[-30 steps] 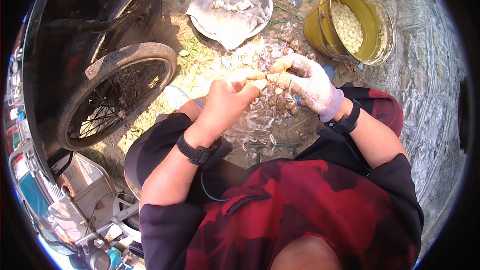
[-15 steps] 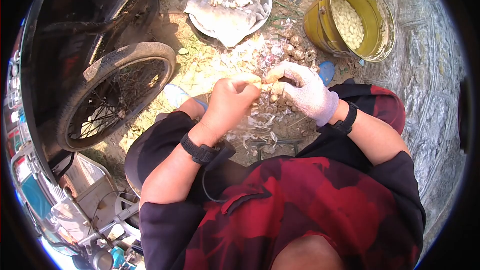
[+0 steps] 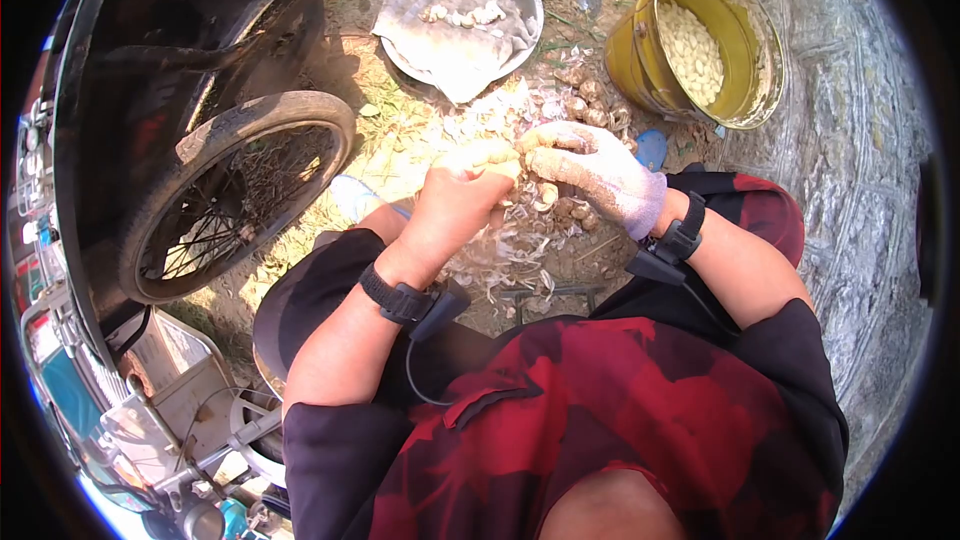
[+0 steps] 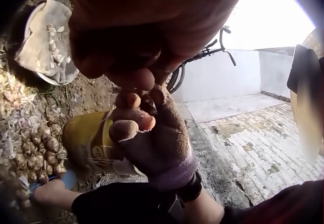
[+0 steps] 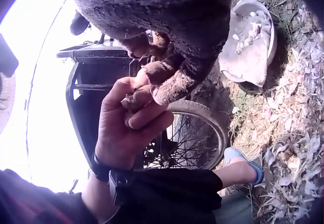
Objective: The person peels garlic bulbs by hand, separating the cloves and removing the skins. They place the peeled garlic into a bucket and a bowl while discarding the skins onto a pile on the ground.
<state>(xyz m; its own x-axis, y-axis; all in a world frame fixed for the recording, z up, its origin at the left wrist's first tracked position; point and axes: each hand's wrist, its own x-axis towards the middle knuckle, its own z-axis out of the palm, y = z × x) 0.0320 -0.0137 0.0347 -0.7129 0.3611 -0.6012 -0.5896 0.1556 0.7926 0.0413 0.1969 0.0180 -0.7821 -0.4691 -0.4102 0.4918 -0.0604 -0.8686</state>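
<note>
In the head view my bare left hand [image 3: 463, 198] and my gloved right hand [image 3: 597, 176] meet at their fingertips over the ground. Seen from the right wrist, the left fingers curl round a brownish piece of garlic [image 5: 136, 100]. The right fingertips, bare past the cut glove ends and coated with soil, pinch at that same garlic from the other side. My fingers hide much of it. A pale garlic clove [image 3: 546, 196] shows just below the right thumb. Under the hands lie papery garlic skins [image 3: 520, 262] and several unpeeled garlic bulbs [image 3: 592, 105].
A basin [image 3: 538, 28] lined with a cloth [image 3: 440, 45] bearing several cloves stands ahead. To the right a tilted yellow bucket [image 3: 625, 58] holds peeled cloves [image 3: 690, 52]. A cart wheel [image 3: 335, 125] is at the left, and plastic sheeting [image 3: 850, 160] covers the right side.
Both hands have shifted slightly left and stayed fingertip to fingertip. The right fingers have drawn in, uncovering more bulbs behind them, and a pale clove shows more plainly below the thumb.
</note>
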